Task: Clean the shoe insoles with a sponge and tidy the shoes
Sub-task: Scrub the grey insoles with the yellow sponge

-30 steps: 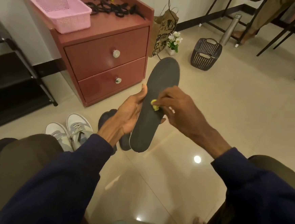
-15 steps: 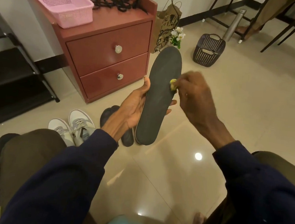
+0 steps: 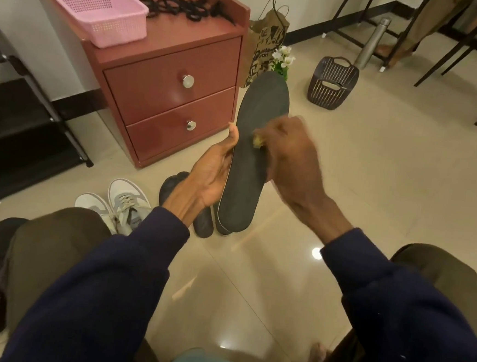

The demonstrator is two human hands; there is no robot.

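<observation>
Sponge pressed to the insole, both hands busy.
The left hand (image 3: 211, 178) grips the dark insole (image 3: 245, 192) by its left edge, thumb up along the rim, holding it tilted above the floor (image 3: 347, 166), toe end away. The right hand (image 3: 293, 159), blurred, pinches a small yellow sponge (image 3: 258, 141) against the insole's middle. Grey-white sneakers (image 3: 128, 206) sit on the floor beside the left wrist.

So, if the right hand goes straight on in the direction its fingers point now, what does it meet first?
The dark insole: the right hand pushes its yellow sponge toward it, seemingly touching, though blur hides the contact. Behind it lies the left hand.
</observation>
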